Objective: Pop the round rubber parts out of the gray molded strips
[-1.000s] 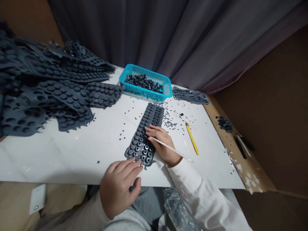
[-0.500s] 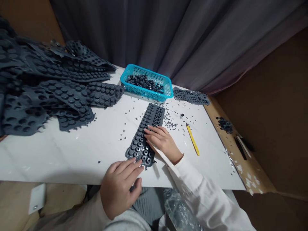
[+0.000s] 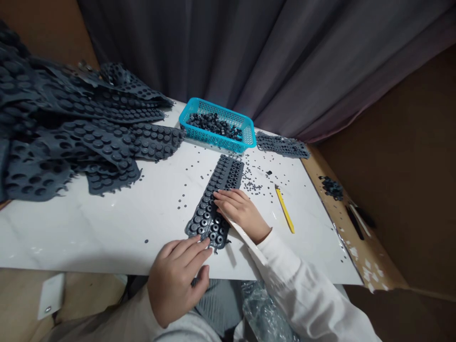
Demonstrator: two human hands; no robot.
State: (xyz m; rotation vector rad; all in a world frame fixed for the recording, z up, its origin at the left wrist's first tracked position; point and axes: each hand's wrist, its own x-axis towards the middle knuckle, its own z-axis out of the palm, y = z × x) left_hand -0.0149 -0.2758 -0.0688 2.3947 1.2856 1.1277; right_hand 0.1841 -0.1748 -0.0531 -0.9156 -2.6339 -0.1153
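Note:
A dark grey moulded rubber sheet [image 3: 203, 211] with rows of round studs lies slanted on the white table. Some studs near its close end show ring-shaped tops with holes. My left hand [image 3: 180, 270] rests at the sheet's near edge, fingers outstretched and fingertips on the rubber. My right hand [image 3: 244, 213] is over the middle of the sheet, fingers closed round a long pale flat-handled tool [image 3: 248, 241]. The handle runs back along the wrist, while the tool's tip is hidden by the fingers.
Behind the sheet stands a blue basket [image 3: 217, 141] of small black parts. More studded sheets [image 3: 99, 137] are heaped at left, and another sheet [image 3: 283, 145] lies back right. Small dark discs [image 3: 252, 186] are scattered near a yellow cutter [image 3: 285, 209]. Black pieces [image 3: 332, 188] sit at the right edge.
The view has shifted very slightly. Both hands keep nearly the same places on the sheet, and the pale tool stays in my right hand.

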